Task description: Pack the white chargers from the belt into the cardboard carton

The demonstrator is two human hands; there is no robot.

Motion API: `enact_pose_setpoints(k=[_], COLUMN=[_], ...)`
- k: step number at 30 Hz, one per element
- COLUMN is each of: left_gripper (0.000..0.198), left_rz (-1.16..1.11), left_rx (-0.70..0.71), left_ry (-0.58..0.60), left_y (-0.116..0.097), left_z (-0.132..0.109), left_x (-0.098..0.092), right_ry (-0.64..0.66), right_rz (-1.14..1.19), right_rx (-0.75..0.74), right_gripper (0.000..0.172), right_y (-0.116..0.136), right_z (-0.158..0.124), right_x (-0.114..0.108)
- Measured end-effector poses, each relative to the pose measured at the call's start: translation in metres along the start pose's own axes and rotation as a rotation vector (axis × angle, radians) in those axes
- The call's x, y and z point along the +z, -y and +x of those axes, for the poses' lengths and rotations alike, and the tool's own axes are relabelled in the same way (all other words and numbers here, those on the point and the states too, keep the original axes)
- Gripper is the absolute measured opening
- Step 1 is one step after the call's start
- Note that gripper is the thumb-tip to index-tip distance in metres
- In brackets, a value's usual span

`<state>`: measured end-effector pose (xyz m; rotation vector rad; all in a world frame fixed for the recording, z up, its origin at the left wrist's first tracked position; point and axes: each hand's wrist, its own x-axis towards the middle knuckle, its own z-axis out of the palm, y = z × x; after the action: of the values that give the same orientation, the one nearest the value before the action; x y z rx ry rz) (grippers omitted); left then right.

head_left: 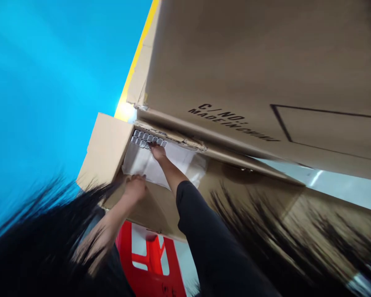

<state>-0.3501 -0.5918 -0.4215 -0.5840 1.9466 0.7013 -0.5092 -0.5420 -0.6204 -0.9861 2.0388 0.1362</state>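
The view is tilted steeply. My right hand (157, 152) reaches into an open cardboard box (108, 144) and its fingertips rest on a row of small silvery capped items (148, 139) packed at the box's far end. White paper or plastic sheeting (142, 163) lies over the contents beneath that hand. My left hand (135, 186) grips the near edge of the box and the sheet, fingers curled over it. My right arm wears a black sleeve.
A large cardboard carton (250, 62) printed "C/NO: MADE IN CHINA" looms over the open box. A red plastic stool or crate (151, 264) stands below. Blue floor (49, 82) with a yellow line (136, 62) lies to the left. Dark hair blurs the lower edge.
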Motion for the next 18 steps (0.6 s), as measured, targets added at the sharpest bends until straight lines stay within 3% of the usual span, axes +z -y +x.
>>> enact_pose_setpoints(k=[4,6,8,11,18], left_gripper=[0.043,0.043,0.041,0.037,0.038], left_rz=[-0.012,-0.089,-0.016,0.204,0.078], left_rx=[0.41,0.537,0.451,0.257,0.372], left_ry=[-0.019,0.048,0.116,0.124,0.026], left_y=[-0.02,-0.021,-0.016,-0.008,-0.005], left_z=[-0.089,-0.114,-0.118,-0.102,-0.082], left_x=[-0.01,-0.009,-0.004,0.002,0.003], right_ry=[-0.232,-0.326,-0.316,-0.273,-0.262], right_rz=[0.618,0.909,1.005,1.21,1.571], right_rx=[0.178,0.31,0.423,0.561,0.582], right_gripper=[0.056,0.052,0.047,0.038,0.028], right_y=[0.001,0.002,0.005,0.014,0.03], right_z=[-0.021,-0.03,-0.033,-0.029,-0.005], right_x=[0.023,0.039,0.054,0.068,0.054])
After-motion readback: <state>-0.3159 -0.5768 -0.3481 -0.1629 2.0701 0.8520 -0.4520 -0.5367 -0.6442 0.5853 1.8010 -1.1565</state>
